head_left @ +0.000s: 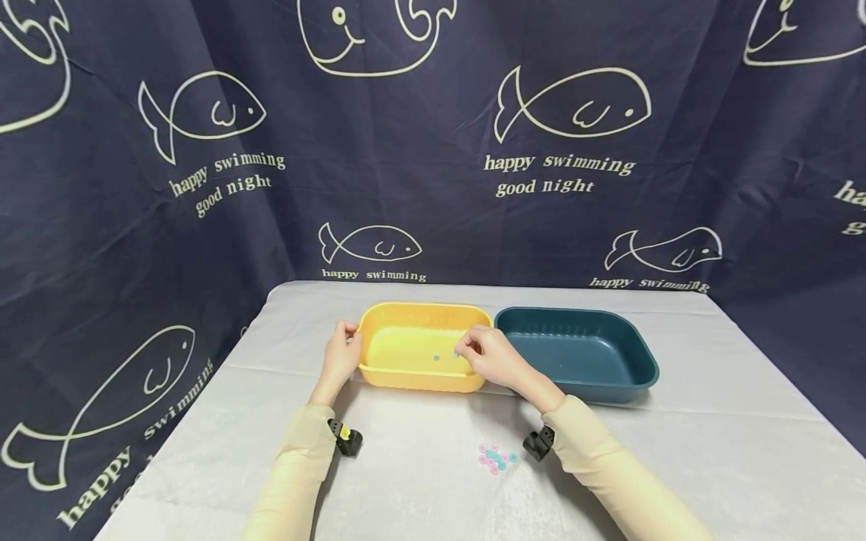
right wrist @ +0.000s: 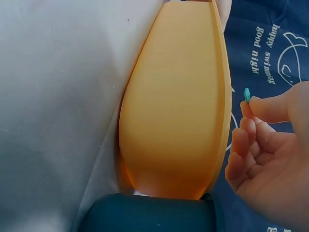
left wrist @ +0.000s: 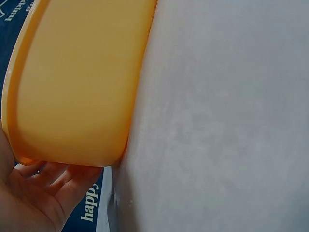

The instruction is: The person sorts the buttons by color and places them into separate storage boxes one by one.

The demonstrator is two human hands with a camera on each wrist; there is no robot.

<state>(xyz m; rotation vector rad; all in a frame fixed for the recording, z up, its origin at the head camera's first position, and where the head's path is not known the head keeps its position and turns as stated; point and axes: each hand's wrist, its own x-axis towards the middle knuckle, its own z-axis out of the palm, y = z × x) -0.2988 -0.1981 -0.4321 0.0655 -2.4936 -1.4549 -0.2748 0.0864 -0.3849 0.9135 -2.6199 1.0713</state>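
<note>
A yellow plastic bin (head_left: 422,382) stands on the table. My left hand (head_left: 343,355) holds its left end; in the left wrist view, the fingers (left wrist: 72,186) lie against the outside of that end wall. Over the bin's right side, my right hand (head_left: 497,357) pinches a small teal disc (right wrist: 247,94) between thumb and forefinger, above the rim. The disc is seen edge-on, so whether it has holes cannot be told. Inside the bin lies a small blue piece (head_left: 436,358). Several pink and blue pieces (head_left: 494,457) are in a loose pile in front of the bins.
A dark teal bin (head_left: 609,391) adjoins the yellow bin's right end. Both stand toward the back of the table, which has a pale grey cover (head_left: 419,466). Behind hangs a navy curtain (head_left: 446,188) with fish drawings.
</note>
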